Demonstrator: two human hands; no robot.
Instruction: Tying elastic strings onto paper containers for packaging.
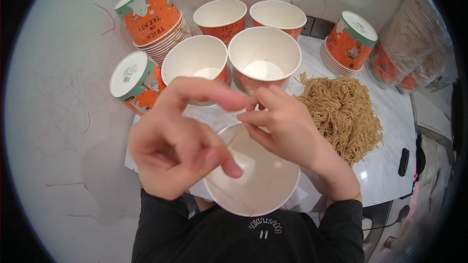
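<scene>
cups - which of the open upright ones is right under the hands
The white-lined paper cup nearest the person, beneath both hands, left hand and right hand. The other open cups stand farther back on the table.

- My left hand (178, 148) covers the near-left rim of the white paper cup (256, 180), so I can't tell how it's gripped.
- Right hand (287, 129) hides whatever its fingertips pinch.
- Wrapped cup stacks (414, 44) at the right blur into the fisheye rim.
- Small black object (403, 161): unidentifiable.

Home kitchen: marble counter (385, 165), noodles (341, 112)
</scene>
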